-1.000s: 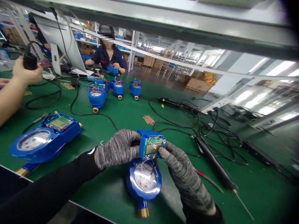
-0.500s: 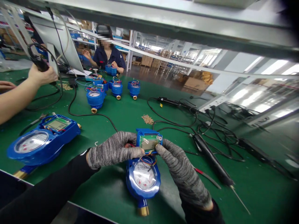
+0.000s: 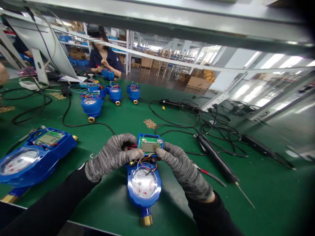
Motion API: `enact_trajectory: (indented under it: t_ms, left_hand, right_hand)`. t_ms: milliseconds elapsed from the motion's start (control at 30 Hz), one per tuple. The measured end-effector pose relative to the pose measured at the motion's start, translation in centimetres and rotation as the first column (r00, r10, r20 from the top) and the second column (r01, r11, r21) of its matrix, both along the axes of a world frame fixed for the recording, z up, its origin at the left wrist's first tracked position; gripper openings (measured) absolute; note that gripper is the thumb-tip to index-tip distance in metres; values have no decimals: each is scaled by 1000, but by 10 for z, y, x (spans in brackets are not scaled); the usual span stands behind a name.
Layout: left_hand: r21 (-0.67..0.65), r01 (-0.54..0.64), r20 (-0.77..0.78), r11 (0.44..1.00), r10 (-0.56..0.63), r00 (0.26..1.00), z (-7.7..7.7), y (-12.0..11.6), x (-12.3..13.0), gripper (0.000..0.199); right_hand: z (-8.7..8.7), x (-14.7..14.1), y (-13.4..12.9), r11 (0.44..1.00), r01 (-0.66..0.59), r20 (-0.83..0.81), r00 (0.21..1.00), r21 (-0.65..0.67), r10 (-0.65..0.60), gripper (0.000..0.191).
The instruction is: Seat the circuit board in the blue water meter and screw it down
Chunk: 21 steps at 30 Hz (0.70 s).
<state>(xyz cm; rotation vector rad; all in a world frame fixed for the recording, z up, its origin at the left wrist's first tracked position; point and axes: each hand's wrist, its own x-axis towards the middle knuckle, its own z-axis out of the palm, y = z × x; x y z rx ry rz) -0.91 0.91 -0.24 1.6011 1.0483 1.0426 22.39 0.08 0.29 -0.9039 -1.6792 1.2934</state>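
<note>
Well left of the blue, round-dialled meter with a brass end [image 3: 143,201] lies another blue plastic meter with a grey display [image 3: 46,164]. The grey-knit-gloved left hand [image 3: 112,155], fingers bent, thumb closed in, holds the left edge of the blue boxy housing with a green circuit board [image 3: 149,148], just behind the round-dialled meter's dial; the matching gloved right hand [image 3: 183,168] pinches its right edge. Right of that meter lies a black, cylindrical, thin-tipped tool [image 3: 218,160].

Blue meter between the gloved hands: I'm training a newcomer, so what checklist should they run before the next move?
1. Left hand holding the display module: ok.
2. Right hand holding its opposite side: ok.
3. Coloured wires tucked away: not ok; loops show between module and dial.
4. Wires unpinched: cannot tell; hands and module hide part of them.
5. Black tool set down: ok; it lies on the green table, right of the right hand.
</note>
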Motion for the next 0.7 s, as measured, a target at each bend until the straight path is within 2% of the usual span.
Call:
enact_trajectory:
  t_ms: [33, 100, 133, 167, 233, 300, 400, 500, 600, 700]
  left_hand:
    - [103, -129, -26, 986, 132, 991, -1, -5, 0, 37]
    - [290, -338, -55, 895, 368, 928, -3, -19, 1, 34]
    - [343, -389, -69, 855, 436, 898, -5, -27, 2, 28]
    - [365, -406, -87, 838, 465, 881, -7, -35, 3, 23]
    - [341, -400, -138, 850, 466, 874, -12, -47, 8, 21]
    - [257, -394, -183, 882, 445, 877, -17, -54, 14, 27]
    - [127, -373, -181, 919, 391, 902, -21, -51, 23, 31]
    - [88, -301, -181, 950, 312, 933, -20, -42, 29, 22]
    - [133, -275, -248, 952, 301, 921, -18, -35, 33, 13]
    - [341, -301, -319, 891, 411, 854, -19, -31, 35, 10]
  right_hand:
    - [-1, -1, 0, 1000, 12, 5, 1000, -8, -12, 28]
    - [-2, -3, 0, 999, 45, 18, 999, -11, -44, 25]
    - [-3, -3, 0, 998, 66, 23, 998, -3, -66, 25]
    - [-4, -3, 1, 996, 92, 22, 996, 9, -92, 27]
    - [-4, -3, 2, 993, 115, 8, 993, 32, -115, 29]
    - [-4, -4, 3, 995, 97, 0, 995, 34, -97, 28]
    - [-5, -2, 4, 997, 77, 26, 997, 21, -78, 27]
    - [-10, 1, 7, 994, 103, 59, 993, 36, -105, 30]
    - [-13, 3, 9, 997, 71, 17, 997, 14, -71, 25]
    - [-9, 0, 7, 1000, 31, -47, 998, 4, -31, 20]
